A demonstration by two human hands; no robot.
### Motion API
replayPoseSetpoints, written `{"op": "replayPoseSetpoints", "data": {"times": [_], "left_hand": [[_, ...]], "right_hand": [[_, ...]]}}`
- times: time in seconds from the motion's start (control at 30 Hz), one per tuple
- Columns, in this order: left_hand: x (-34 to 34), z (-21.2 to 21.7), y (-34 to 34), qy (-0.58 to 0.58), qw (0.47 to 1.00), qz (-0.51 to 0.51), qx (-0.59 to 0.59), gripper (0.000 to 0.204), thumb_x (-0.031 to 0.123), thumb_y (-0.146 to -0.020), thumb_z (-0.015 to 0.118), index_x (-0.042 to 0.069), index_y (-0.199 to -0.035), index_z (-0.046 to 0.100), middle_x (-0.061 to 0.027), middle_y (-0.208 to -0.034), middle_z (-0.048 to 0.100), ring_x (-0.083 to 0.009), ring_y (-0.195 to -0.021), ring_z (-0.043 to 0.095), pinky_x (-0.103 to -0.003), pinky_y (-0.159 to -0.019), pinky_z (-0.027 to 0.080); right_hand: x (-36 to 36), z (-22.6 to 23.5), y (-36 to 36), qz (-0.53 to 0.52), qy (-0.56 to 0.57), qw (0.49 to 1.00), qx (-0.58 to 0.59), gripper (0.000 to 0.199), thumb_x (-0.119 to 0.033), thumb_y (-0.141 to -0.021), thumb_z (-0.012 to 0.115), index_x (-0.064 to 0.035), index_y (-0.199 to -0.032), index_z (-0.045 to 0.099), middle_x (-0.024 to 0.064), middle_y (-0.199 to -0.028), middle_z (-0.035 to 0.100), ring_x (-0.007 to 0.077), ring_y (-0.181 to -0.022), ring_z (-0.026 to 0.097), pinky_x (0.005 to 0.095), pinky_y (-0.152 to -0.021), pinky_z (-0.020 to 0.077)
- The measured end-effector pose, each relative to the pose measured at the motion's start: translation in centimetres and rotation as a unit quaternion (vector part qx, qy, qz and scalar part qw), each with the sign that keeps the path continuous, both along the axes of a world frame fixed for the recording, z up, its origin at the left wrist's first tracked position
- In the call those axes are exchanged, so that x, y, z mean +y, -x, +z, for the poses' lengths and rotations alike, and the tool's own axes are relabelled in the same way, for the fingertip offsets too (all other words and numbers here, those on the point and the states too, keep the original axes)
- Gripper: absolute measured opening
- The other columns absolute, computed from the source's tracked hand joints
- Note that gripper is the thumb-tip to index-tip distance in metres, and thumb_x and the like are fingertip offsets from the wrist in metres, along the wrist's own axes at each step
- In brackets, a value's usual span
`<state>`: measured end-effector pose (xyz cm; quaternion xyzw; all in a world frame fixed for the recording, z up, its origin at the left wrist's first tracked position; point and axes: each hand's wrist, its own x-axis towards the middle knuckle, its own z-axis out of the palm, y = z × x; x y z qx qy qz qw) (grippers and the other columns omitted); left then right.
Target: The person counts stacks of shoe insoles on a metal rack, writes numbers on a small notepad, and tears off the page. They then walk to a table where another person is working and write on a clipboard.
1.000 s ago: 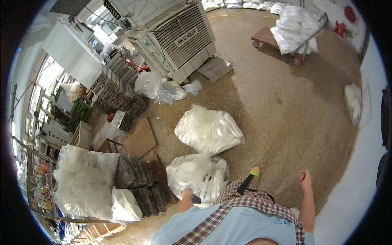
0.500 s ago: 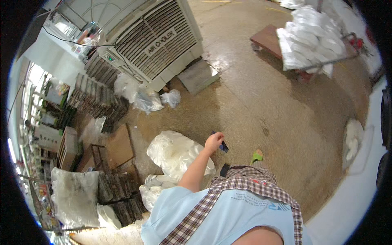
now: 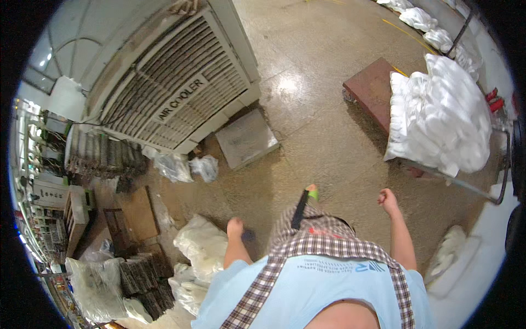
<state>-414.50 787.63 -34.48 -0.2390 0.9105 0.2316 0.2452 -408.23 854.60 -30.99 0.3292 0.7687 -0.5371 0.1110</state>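
Observation:
My left hand (image 3: 235, 226) hangs at my side, its fingers closed around a small dark object (image 3: 249, 236) that shows just beside it. Below it lie white plastic bags (image 3: 203, 249) full of pale material on the brown floor. My right hand (image 3: 388, 198) is a closed fist with nothing in it, swung out over bare floor. Between the hands hangs my checked apron (image 3: 323, 241) over a light blue shirt, and one foot with a green toe (image 3: 312, 192) shows ahead.
A big white air cooler (image 3: 181, 93) stands ahead left, a grey slab (image 3: 246, 137) at its foot and small clear bags (image 3: 183, 167) beside it. At right a red flat cart (image 3: 372, 88) carries stacked white sacks (image 3: 444, 115). Dark tray stacks (image 3: 139, 277) and cardboard (image 3: 139, 211) lie at left.
The view has swung from the white bags toward the cooler and the cart. My left arm, raised with the dark object half a second ago, has dropped to my side.

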Motion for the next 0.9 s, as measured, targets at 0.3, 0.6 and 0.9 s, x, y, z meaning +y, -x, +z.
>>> {"op": "replayPoseSetpoints", "data": {"times": [0.3,0.6,0.9], "left_hand": [[36.0,10.6,48.9,-0.354,0.893,-0.199,0.193,0.02,0.015,-0.082,0.06,0.0,-0.096,0.062,-0.0117,-0.084,0.065,-0.0223,-0.076,0.065,-0.034,-0.069,0.05],[47.2,17.1,82.0,-0.402,0.891,-0.144,0.156,0.015,0.013,-0.086,0.059,0.001,-0.095,0.061,-0.003,-0.077,0.062,-0.0109,-0.068,0.059,-0.027,-0.06,0.048],[46.6,8.6,116.6,-0.473,0.855,0.101,0.19,0.012,0.013,-0.085,0.06,0.003,-0.092,0.061,-0.0022,-0.074,0.062,-0.0102,-0.063,0.058,-0.026,-0.059,0.048]], "right_hand": [[12.8,-1.9,14.0,-0.251,0.181,0.932,-0.19,0.025,-0.02,-0.09,0.036,-0.0067,-0.07,0.041,0.0051,-0.061,0.041,0.0182,-0.055,0.043,0.0344,-0.053,0.0395],[30.4,-2.4,58.4,-0.036,-0.179,0.944,-0.276,0.032,-0.029,-0.077,0.069,-0.0021,-0.063,0.061,0.012,-0.071,0.064,0.0204,-0.066,0.06,0.0381,-0.062,0.0482],[18.3,3.8,122.8,0.297,-0.059,0.93,0.21,0.017,-0.009,-0.089,0.05,-0.0003,-0.103,0.052,0.0041,-0.078,0.054,0.0158,-0.07,0.052,0.0303,-0.064,0.0452]]}}
